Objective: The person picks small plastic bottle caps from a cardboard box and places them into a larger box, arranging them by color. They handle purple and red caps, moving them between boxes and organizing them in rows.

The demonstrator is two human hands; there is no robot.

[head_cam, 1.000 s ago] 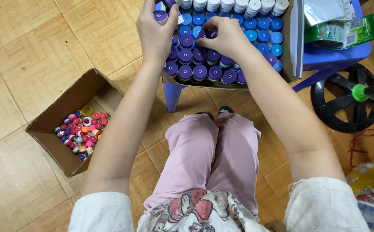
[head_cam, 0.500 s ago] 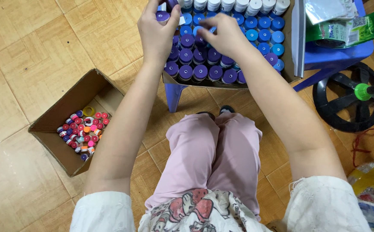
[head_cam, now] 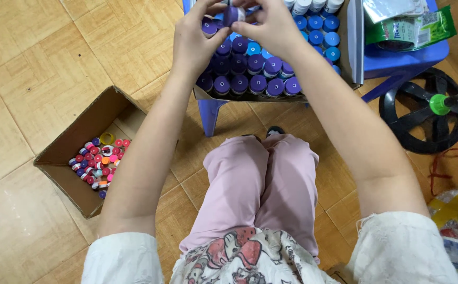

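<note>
while closed, both hands (head_cam: 234, 31) pinching purple-capped bottle (head_cam: 232, 14)

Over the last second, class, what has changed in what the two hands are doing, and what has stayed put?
Both hands have come together: the left hand and right hand now share one purple-capped bottle, lifted above the tray of capped bottles. Earlier they worked apart among the caps. The cardboard box of small bottles on the floor is unchanged.

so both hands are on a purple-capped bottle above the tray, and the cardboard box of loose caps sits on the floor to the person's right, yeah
Not quite. In the head view the cardboard box of loose caps sits on the floor to the person's left, not right. The rest holds: the left hand and right hand are together on a purple-capped bottle above the tray.
</note>
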